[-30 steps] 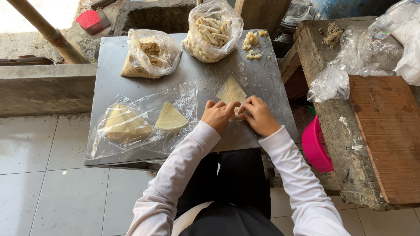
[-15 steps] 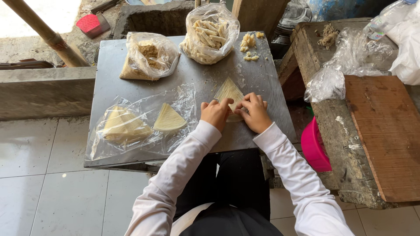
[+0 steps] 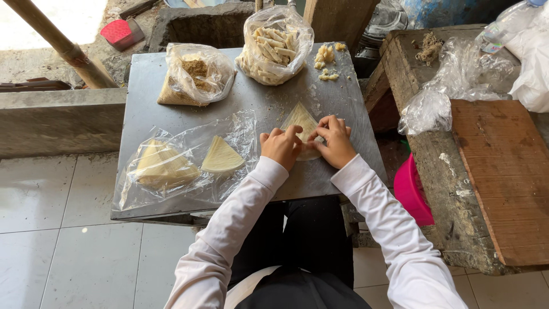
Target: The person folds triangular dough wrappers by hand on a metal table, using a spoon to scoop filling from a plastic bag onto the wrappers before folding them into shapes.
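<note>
Both hands, the left hand [image 3: 281,146] and the right hand [image 3: 336,142], pinch the near edge of a thin, pale yellow triangle wrapper [image 3: 301,122]. It lies flat on the grey metal bench [image 3: 171,123], beside a clear plastic sheet [image 3: 240,129].

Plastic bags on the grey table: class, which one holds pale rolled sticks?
The bag of rolled sticks at the far edge, right of the bag of brown crumbs. The flat plastic sheet nearer the person holds triangular wrappers instead.
</note>
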